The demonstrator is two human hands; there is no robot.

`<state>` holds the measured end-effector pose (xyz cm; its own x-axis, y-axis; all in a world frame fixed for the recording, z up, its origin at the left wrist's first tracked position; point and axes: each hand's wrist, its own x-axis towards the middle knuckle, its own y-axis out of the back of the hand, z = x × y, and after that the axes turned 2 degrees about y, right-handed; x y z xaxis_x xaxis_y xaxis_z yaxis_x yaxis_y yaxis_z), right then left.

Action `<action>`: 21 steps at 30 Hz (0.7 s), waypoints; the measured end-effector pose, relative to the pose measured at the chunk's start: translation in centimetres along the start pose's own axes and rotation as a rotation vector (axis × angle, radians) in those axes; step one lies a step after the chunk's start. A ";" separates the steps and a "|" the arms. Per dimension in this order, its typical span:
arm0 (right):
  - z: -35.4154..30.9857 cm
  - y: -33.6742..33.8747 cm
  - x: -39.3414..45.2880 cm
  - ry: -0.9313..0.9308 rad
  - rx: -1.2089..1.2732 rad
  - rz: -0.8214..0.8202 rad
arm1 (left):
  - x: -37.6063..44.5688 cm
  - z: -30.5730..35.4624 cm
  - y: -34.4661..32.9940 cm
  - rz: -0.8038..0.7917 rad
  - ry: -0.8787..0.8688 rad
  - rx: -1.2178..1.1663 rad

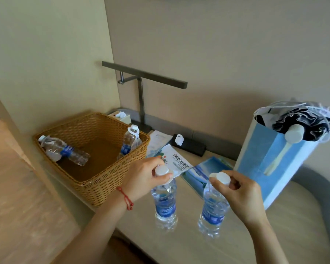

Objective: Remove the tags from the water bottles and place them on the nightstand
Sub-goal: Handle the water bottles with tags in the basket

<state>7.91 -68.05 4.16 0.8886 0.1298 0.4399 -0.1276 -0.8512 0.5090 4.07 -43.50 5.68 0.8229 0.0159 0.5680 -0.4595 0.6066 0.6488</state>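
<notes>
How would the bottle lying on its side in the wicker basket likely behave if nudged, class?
The lying bottle would probably roll, being round and on its side. It looks nearly empty, so likely light. Its thin clear plastic may dent under a firm grip.

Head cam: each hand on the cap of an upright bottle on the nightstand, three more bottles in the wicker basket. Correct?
Not quite: the head view shows two bottles in the wicker basket, one lying, one leaning, not three. The rest holds: left hand and right hand each grip the cap of an upright bottle on the nightstand.
</notes>
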 end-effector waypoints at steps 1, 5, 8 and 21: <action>0.3 -0.5 0.3 -0.018 -0.010 0.006 | 0.6 -0.7 -0.5 -0.010 -0.018 0.003; 1.3 -2.6 1.7 -0.067 -0.029 0.031 | 2.8 -3.7 -2.5 -0.078 -0.074 0.020; 2.2 -4.2 2.9 -0.092 -0.051 0.028 | 4.2 -5.9 -3.8 -0.078 -0.095 0.031; 5.6 -9.2 6.1 -0.163 -0.052 0.035 | 7.5 -11.4 -8.1 -0.113 -0.065 0.033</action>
<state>16.92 -62.29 -1.94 0.9424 0.0132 0.3343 -0.1783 -0.8257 0.5351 17.75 -39.29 -1.13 0.8469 -0.1033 0.5216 -0.3771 0.5748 0.7262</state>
